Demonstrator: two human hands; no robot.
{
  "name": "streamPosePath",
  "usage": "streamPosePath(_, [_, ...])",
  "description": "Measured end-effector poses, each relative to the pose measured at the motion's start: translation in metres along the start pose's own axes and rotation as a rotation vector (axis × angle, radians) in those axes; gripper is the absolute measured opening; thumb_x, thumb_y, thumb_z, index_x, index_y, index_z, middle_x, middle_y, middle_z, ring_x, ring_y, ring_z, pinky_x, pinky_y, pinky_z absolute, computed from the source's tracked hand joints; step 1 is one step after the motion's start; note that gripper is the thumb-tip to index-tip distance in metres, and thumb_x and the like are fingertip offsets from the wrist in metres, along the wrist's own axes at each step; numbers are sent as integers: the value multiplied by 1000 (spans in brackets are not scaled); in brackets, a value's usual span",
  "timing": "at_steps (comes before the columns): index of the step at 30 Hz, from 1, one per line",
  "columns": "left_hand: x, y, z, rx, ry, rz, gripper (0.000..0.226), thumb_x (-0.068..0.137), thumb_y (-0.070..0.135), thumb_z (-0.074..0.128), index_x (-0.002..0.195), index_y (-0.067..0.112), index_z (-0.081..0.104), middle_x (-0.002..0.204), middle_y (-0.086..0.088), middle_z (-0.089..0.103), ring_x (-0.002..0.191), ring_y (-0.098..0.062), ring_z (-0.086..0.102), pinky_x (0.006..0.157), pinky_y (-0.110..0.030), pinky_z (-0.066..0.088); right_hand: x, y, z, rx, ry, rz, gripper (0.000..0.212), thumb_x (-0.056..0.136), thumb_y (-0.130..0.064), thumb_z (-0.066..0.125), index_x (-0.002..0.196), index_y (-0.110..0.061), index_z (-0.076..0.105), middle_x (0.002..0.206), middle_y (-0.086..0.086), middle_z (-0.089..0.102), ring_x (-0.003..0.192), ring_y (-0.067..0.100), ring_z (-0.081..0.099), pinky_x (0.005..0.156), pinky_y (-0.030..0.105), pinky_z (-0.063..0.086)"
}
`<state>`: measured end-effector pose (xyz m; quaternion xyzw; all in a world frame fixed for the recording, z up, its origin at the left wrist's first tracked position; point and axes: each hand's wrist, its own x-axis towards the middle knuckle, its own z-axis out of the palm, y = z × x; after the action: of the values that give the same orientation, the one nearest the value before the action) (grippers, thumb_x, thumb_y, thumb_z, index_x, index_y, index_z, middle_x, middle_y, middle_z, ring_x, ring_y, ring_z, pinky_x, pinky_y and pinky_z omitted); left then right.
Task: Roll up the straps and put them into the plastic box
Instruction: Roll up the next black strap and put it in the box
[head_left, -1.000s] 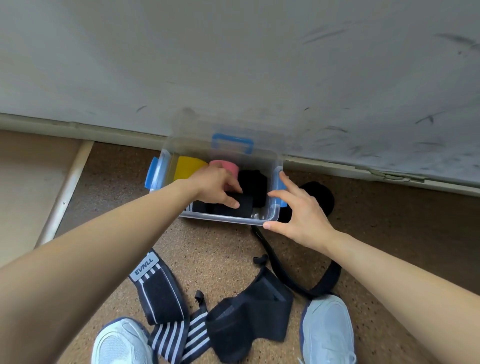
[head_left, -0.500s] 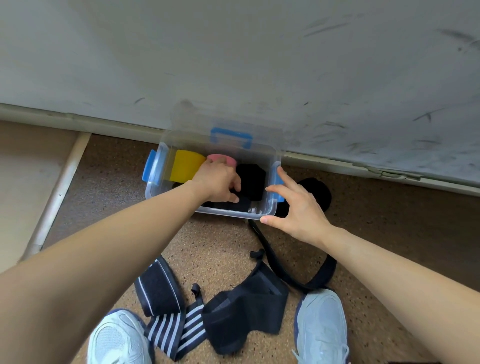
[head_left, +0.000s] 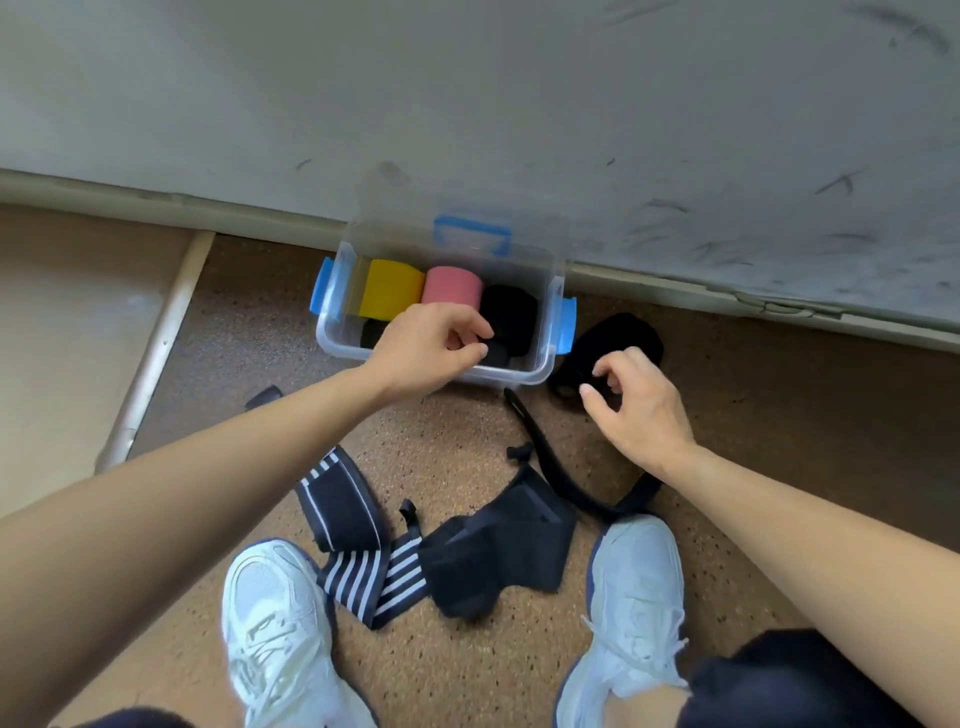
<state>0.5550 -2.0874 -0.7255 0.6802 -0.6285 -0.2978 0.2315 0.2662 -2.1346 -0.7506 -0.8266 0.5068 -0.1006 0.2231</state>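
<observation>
The box (head_left: 525, 375) at upper middle is clear, glossy plastic with smooth blue plastic clips (head_left: 567, 325). Inside it, the yellow roll (head_left: 389, 288), pink roll (head_left: 451, 286) and black roll (head_left: 511, 312) are matt cloth. The striped strap (head_left: 363, 577) at lower middle is woven cloth. The floor (head_left: 467, 431) looks speckled and rough, the wall (head_left: 467, 93) matt and scuffed. The shoes (head_left: 275, 613) are white mesh.

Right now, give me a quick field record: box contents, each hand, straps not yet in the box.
box: clear plastic box, blue latches, open, by the wall
in box: yellow roll, pink roll, black roll, front black roll partly hidden
left hand: over the box's near side, fingers curled; cannot tell if it grips anything
right hand: right of the box, fingers loosely curled, holds nothing, near black bundle
unrolled on floor: striped strap, black wrap, long black strap
</observation>
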Motion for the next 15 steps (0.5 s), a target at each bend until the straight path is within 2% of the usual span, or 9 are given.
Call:
streamPosePath(2, [-28,6,1,42,-16,56,12,93,27,71,103,26,77,89,15,70,78,0,62,72,-27,51,-25,-1,13,-125,-117,-145,17,91,-32,68,95,-17,60,88,-5,51,82,18,54,74,42,53])
streamPosePath(4, [-54,5,6,122,-94,60,11,94,28,69,101,26,77,89,15,68,80,-4,61,74,-30,53,-43,-11,30,-166,-274,-273,19,90,-35,70,92,-19,61,87,-5,54,83,19,56,74,42,54])
streamPosePath(6, [-77,-5,12,186,-239,-20,13,95,35,67,103,28,75,90,16,68,82,-5,62,79,-34,55,-52,-34,46,-141,-443,-303,22,92,-42,68,99,-22,64,95,-7,58,93,16,58,81,35,53])
streamPosePath(8, [-98,-20,18,195,-385,-143,21,95,41,67,111,29,73,102,12,72,91,-7,65,86,-36,56,-58,-55,63,-86,-614,-267,36,92,-49,68,116,-24,64,112,-7,60,111,14,55,92,30,49])
streamPosePath(9, [-108,-28,22,191,-419,-204,26,95,43,67,117,28,70,111,8,72,99,-10,65,90,-35,54,-61,-64,70,-69,-674,-270,46,90,-52,69,127,-25,62,123,-7,59,120,14,51,99,31,46])
streamPosePath(11, [-127,-45,29,246,-383,-280,40,94,44,67,130,26,64,131,0,64,118,-19,58,101,-37,48,-67,-75,85,-84,-760,-305,63,87,-57,70,141,-29,54,137,-6,56,128,17,42,108,39,40])
streamPosePath(13, [-144,-61,32,372,-350,-341,52,93,50,67,139,30,57,145,-4,51,133,-29,44,110,-44,41,-75,-80,99,-128,-868,-292,66,87,-60,68,144,-33,50,134,-3,57,126,21,41,108,45,36])
streamPosePath(15, [-157,-74,31,464,-394,-418,58,91,54,67,144,36,51,155,-4,40,142,-34,32,113,-52,38,-83,-81,107,-164,-966,-230,58,88,-59,68,139,-35,54,122,-1,56,120,23,43,106,47,35])
